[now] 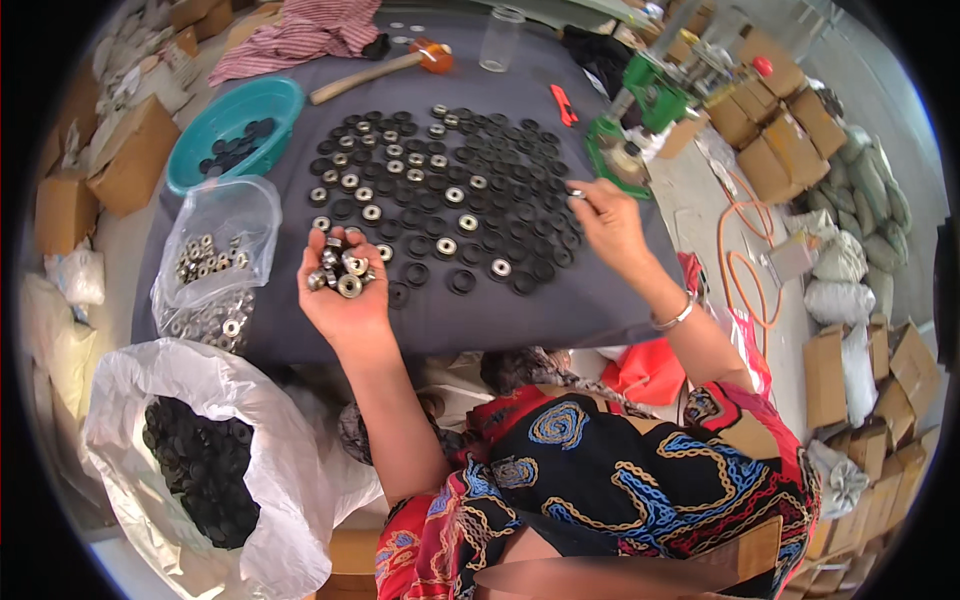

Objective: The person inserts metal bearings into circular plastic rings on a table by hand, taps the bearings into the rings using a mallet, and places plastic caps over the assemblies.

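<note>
Cupped palm up, my left hand (345, 295) holds a small heap of metal ball bearings (350, 286) over the near edge of the dark table (530, 325). My right hand (608, 225) is raised at the right side of the table, with a single bearing (577, 193) pinched between thumb and fingertip. Spread between and beyond both hands are many black round wheels (462, 281). Bearings sit in the middle of some of them, such as the one with a shiny ring (446, 246); others show only black.
A clear plastic container (265, 225) of bearings and a teal basin (293, 110) with black pieces stand at left. Below is a white sack (290, 500) of black pieces. Toward the back lie a mallet (370, 77), glass jar (497, 45), red cutter (563, 105) and green press (640, 95).
</note>
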The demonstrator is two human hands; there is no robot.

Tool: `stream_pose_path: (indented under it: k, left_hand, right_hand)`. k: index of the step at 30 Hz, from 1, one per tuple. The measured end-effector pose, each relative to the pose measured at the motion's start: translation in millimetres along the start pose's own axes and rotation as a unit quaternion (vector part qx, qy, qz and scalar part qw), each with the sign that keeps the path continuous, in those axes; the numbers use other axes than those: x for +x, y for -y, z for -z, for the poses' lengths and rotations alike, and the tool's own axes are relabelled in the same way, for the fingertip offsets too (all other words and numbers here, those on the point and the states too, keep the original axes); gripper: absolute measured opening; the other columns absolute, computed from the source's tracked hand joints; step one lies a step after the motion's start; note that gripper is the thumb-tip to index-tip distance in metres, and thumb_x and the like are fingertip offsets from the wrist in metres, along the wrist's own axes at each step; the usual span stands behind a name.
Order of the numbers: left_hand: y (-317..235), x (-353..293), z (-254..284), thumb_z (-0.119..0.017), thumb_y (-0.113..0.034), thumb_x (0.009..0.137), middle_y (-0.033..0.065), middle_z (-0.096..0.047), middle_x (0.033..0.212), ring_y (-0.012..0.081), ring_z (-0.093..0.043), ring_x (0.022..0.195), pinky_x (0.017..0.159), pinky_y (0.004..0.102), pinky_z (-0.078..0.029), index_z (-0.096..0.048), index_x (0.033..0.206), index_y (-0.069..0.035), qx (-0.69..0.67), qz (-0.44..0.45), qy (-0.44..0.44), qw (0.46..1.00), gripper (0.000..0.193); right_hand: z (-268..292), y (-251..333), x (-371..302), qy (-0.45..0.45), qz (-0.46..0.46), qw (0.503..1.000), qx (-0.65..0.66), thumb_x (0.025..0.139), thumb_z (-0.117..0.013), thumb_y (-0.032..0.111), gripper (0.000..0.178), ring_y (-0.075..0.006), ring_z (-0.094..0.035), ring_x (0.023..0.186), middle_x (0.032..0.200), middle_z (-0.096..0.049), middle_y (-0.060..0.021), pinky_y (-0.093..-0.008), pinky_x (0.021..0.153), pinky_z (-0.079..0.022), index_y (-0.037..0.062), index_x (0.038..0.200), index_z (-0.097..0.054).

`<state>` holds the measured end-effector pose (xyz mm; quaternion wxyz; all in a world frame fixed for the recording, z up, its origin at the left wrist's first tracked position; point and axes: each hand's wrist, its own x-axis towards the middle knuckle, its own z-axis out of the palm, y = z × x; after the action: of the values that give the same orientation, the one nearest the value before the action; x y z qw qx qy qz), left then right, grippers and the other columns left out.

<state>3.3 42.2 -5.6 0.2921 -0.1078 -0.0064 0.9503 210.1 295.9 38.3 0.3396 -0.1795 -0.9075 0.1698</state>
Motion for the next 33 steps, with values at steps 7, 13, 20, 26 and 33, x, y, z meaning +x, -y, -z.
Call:
stream_pose_path:
  k: [7, 13, 20, 26, 33]
  left_hand:
    - [31, 13, 0, -0.044, -0.021, 0.094, 0.0142, -0.06, 0.092, 0.0297, -0.057, 0.079, 0.063, 0.0361, -0.049, -0.062, 0.1, -0.004, 0.007, 0.051, 0.015, 0.999, 0.025]
    - [51, 9, 3, -0.046, -0.021, 0.093, 0.0131, -0.06, 0.092, 0.0293, -0.057, 0.082, 0.064, 0.0363, -0.049, -0.064, 0.097, -0.004, 0.032, 0.052, -0.023, 0.998, 0.025]
    - [43, 10, 1, -0.045, -0.022, 0.094, 0.012, -0.061, 0.094, 0.029, -0.058, 0.083, 0.065, 0.0357, -0.05, -0.064, 0.098, -0.004, 0.024, 0.027, -0.05, 0.998, 0.026]
    - [53, 13, 9, -0.044, -0.023, 0.095, 0.0168, -0.06, 0.101, 0.033, -0.058, 0.091, 0.071, 0.0387, -0.051, -0.063, 0.106, -0.001, 0.01, 0.053, -0.043, 0.998, 0.031]
    - [76, 12, 11, -0.044, -0.023, 0.095, 0.0152, -0.06, 0.102, 0.0334, -0.058, 0.095, 0.073, 0.0383, -0.053, -0.064, 0.104, -0.002, 0.044, 0.087, -0.07, 0.993, 0.03]
  right_hand:
    - [48, -59, -85, 0.177, -0.06, 0.925, -0.331, 0.084, -0.063, 0.022, 0.026, -0.0344, -0.062, 0.079, 0.087, -0.057, -0.0163, -0.0417, 0.071, -0.052, 0.0037, 0.103, -0.065]
    - [49, -55, -89, 0.148, -0.007, 0.957, -0.249, 0.082, -0.065, 0.015, 0.027, -0.0337, -0.06, 0.081, 0.087, -0.056, -0.0169, -0.0396, 0.073, -0.051, 0.0015, 0.106, -0.064]
    - [66, -58, -89, 0.186, -0.047, 0.976, -0.098, 0.075, -0.063, 0.0, 0.028, -0.0349, -0.061, 0.083, 0.092, -0.059, -0.0161, -0.0394, 0.075, -0.05, -0.0024, 0.103, -0.065]
    - [62, -54, -72, 0.209, -0.065, 0.971, -0.101, 0.075, -0.064, 0.001, 0.023, -0.0311, -0.063, 0.074, 0.086, -0.06, -0.0156, -0.0376, 0.069, -0.051, -0.0014, 0.098, -0.065]
    - [1, -10, 40, 0.158, 0.046, 0.986, 0.009, 0.076, -0.066, 0.006, 0.02, -0.0205, -0.059, 0.065, 0.079, -0.058, -0.0109, -0.0314, 0.061, -0.048, 0.0002, 0.095, -0.064]
